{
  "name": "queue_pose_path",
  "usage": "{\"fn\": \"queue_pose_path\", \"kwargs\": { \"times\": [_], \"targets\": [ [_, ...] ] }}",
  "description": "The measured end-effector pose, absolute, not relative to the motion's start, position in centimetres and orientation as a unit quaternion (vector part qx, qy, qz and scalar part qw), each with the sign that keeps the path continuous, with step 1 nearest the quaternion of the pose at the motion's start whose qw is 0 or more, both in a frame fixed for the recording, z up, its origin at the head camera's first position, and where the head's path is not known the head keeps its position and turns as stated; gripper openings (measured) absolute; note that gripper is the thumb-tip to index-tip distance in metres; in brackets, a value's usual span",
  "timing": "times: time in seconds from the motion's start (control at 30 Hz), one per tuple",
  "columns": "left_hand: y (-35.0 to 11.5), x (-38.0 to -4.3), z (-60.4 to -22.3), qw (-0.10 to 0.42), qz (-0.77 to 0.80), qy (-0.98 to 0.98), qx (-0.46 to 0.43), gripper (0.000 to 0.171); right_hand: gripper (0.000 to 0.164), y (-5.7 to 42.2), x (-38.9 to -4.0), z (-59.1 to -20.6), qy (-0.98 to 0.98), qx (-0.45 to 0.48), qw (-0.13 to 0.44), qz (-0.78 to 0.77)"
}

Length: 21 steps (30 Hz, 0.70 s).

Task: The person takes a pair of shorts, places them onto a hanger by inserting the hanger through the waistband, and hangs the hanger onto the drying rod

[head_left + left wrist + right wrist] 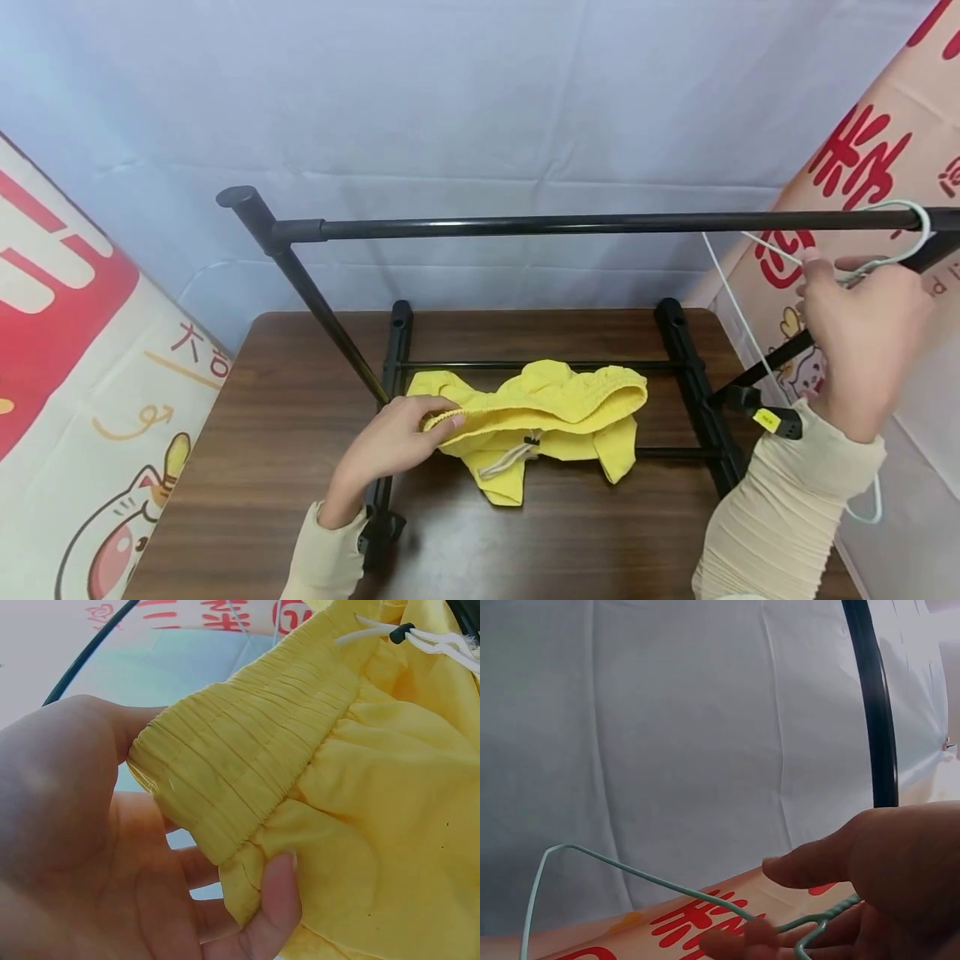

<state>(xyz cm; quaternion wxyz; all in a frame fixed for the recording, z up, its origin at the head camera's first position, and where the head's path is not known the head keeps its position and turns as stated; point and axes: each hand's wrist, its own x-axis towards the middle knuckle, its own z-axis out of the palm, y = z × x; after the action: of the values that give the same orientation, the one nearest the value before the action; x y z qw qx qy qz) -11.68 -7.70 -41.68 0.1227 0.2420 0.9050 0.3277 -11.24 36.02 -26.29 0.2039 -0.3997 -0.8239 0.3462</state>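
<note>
A pair of yellow shorts (555, 408) with a gathered elastic waistband (232, 742) hangs bunched over the rack's lower part in the head view. White drawstrings with a black toggle (403, 633) dangle from its front. My left hand (405, 437) grips the left end of the waistband, thumb at the opening and fingers round the outside. Up at the right, my right hand (862, 333) holds a pale green wire hanger (652, 879) by its twisted neck. The hanger's hook (927, 225) loops across the rack's top rail (525, 225) near its right end.
The black clothes rack stands on a brown wooden table (262, 483). Its left post (322, 308) slopes up beside my left hand. Behind hangs a pale cloth backdrop (450, 100), with printed banners (67, 317) on both sides.
</note>
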Motion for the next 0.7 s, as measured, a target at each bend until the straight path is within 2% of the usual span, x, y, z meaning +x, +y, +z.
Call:
{"fn": "queue_pose_path", "kwargs": {
  "times": [0.1, 0.23, 0.43, 0.53, 0.7],
  "targets": [
    [-7.7, -11.8, -41.6, 0.121, 0.329, 0.905, 0.240, 0.026, 0.017, 36.3, -11.5, -26.2, -0.813, -0.400, 0.204, 0.371],
    [-7.9, -11.8, -41.6, 0.125, 0.333, 0.904, 0.239, 0.028, 0.021, 37.2, -12.2, -27.0, -0.821, -0.398, 0.196, 0.359],
    [-7.9, -11.8, -41.8, 0.134, 0.341, 0.898, 0.244, 0.025, 0.036, 38.1, -13.1, -27.3, -0.841, -0.387, 0.203, 0.318],
    [-7.8, -11.8, -41.8, 0.131, 0.344, 0.897, 0.245, 0.024, 0.020, 37.9, -12.9, -26.6, -0.836, -0.387, 0.215, 0.323],
    [-7.7, -11.7, -42.0, 0.136, 0.348, 0.895, 0.243, 0.023, 0.009, 37.3, -12.0, -25.3, -0.825, -0.388, 0.249, 0.326]
  ]
}}
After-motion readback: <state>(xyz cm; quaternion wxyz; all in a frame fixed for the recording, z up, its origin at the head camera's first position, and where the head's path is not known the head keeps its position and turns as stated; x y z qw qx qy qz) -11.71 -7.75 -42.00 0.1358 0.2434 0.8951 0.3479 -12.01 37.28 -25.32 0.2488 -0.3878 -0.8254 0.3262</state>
